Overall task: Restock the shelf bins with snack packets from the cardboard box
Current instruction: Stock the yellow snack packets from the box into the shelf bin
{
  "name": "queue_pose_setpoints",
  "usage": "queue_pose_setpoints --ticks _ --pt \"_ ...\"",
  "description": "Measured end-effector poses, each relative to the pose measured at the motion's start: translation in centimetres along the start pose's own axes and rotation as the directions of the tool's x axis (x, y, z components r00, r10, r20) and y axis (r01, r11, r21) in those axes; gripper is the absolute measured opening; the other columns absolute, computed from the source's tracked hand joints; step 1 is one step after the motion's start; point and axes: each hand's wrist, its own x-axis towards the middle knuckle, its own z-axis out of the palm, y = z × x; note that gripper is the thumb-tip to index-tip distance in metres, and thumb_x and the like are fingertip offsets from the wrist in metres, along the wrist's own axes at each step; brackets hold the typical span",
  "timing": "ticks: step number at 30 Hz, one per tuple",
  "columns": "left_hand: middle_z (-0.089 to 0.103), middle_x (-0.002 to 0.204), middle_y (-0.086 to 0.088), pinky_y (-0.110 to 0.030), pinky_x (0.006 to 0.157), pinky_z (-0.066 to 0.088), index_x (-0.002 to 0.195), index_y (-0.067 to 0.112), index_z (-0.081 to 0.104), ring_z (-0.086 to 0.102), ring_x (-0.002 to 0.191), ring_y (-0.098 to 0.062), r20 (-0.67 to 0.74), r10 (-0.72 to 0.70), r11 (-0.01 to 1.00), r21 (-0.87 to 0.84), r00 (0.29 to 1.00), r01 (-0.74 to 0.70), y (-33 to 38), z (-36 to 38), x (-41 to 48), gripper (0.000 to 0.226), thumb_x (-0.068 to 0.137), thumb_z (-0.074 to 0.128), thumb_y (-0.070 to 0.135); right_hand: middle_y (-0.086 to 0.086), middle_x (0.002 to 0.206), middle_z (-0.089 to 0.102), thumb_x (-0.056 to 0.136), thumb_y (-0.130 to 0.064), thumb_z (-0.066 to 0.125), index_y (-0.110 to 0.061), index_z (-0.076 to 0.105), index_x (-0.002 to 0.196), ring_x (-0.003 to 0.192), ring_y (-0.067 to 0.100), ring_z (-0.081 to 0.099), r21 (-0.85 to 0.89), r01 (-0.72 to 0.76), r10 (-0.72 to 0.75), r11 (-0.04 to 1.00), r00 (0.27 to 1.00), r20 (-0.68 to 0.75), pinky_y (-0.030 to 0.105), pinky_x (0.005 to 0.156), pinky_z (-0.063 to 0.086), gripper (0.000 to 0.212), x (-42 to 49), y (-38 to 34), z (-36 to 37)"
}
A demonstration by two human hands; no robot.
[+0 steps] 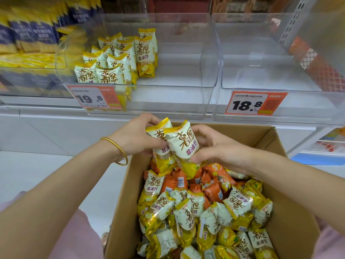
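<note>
An open cardboard box below me is full of yellow-and-white snack packets, with orange ones among them. Above its far end I hold two yellow-and-white packets. My left hand grips the left packet. My right hand grips the right packet, thumb under its lower part. Straight ahead, a clear shelf bin holds several upright packets of the same kind along its left side; its right side is bare.
To the right stands an empty clear bin with an 18.8 price tag. The filled bin carries a 19.8 tag. Blue-and-yellow bags fill the shelf at left. Orange packets show at far right.
</note>
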Motion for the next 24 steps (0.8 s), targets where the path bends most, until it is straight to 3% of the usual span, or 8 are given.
queue_pose_setpoints --ticks 2,4,9,12,14,18,22,24 --pt "0.065 0.107 -0.005 -0.043 0.070 0.060 0.101 0.018 0.053 0.069 0.081 -0.020 0.026 0.024 0.999 0.036 0.999 -0.025 0.0 0.2 0.0 0.037 0.075 0.075 0.006 0.002 0.121 0.065 0.070 -0.002 0.078 -0.030 0.044 0.125 0.107 0.021 0.065 -0.092 0.002 0.000 0.996 1.000 0.017 0.047 0.095 0.051 0.070 -0.1 -0.3 -0.1" --pt "0.065 0.100 -0.004 -0.038 0.067 0.060 0.104 0.016 0.053 0.068 0.076 -0.014 0.042 0.057 0.995 0.075 0.997 -0.060 0.0 0.4 -0.1 0.037 0.076 0.076 0.007 -0.003 0.126 0.058 0.072 0.002 0.078 -0.038 0.041 0.124 0.106 0.015 0.065 -0.153 0.030 -0.023 0.988 0.999 0.045 0.044 0.092 0.054 0.075 -0.2 -0.7 -0.1" --pt "0.068 0.093 -0.004 -0.033 0.068 0.059 0.104 0.019 0.058 0.067 0.073 -0.009 0.095 0.112 0.991 0.064 0.989 -0.119 0.2 0.5 -0.1 0.039 0.074 0.076 0.003 -0.025 0.120 0.040 0.068 -0.008 0.084 -0.040 0.035 0.114 0.093 -0.013 0.056 -0.395 0.176 -0.143 0.902 0.983 0.111 0.011 0.079 0.048 0.074 -1.0 -2.0 0.1" --pt "0.070 0.101 -0.012 -0.043 0.078 0.058 0.107 0.019 0.061 0.070 0.089 -0.023 0.152 0.095 0.995 0.022 0.984 -0.100 0.3 0.5 -0.2 0.040 0.075 0.074 0.000 -0.017 0.112 0.050 0.065 -0.010 0.086 -0.034 0.041 0.109 0.091 -0.008 0.058 -0.428 0.197 -0.154 0.882 0.979 0.134 0.015 0.077 0.050 0.068 -1.2 -2.6 -0.3" --pt "0.070 0.104 -0.011 -0.045 0.081 0.057 0.104 0.022 0.063 0.069 0.093 -0.026 0.192 0.104 0.995 -0.019 0.976 -0.102 0.4 0.7 -0.4 0.038 0.077 0.070 -0.004 -0.015 0.116 0.054 0.061 -0.016 0.088 -0.039 0.045 0.109 0.101 -0.004 0.057 -0.434 0.202 -0.151 0.878 0.977 0.149 0.020 0.087 0.051 0.068 -1.1 -2.8 -0.7" --pt "0.069 0.107 -0.008 -0.039 0.076 0.059 0.106 0.021 0.057 0.070 0.091 -0.021 0.178 0.113 0.990 -0.103 0.978 -0.096 0.6 0.8 -0.6 0.041 0.078 0.067 -0.008 -0.016 0.113 0.058 0.054 -0.030 0.088 -0.045 0.048 0.112 0.108 0.005 0.059 -0.376 0.177 -0.112 0.909 0.976 0.189 0.030 0.095 0.050 0.073 -1.2 -3.0 -1.1" --pt "0.068 0.102 -0.008 -0.028 0.060 0.058 0.105 0.014 0.050 0.070 0.079 -0.016 0.097 0.122 0.970 -0.222 0.988 -0.098 1.1 0.6 -1.2 0.040 0.077 0.066 -0.009 -0.011 0.107 0.064 0.051 -0.009 0.089 -0.035 0.049 0.115 0.102 0.009 0.065 -0.178 0.148 -0.110 0.973 0.972 0.209 0.026 0.082 0.054 0.080 -1.0 -3.1 -1.3" --pt "0.065 0.101 -0.010 -0.028 0.058 0.058 0.103 0.014 0.049 0.070 0.075 -0.016 0.028 0.134 0.961 -0.246 0.991 -0.123 1.4 0.5 -1.7 0.038 0.076 0.068 -0.006 -0.008 0.103 0.068 0.041 -0.014 0.095 -0.030 0.051 0.116 0.101 0.015 0.066 -0.037 0.115 -0.102 0.993 0.962 0.254 0.026 0.079 0.054 0.088 -0.7 -3.2 -1.4"
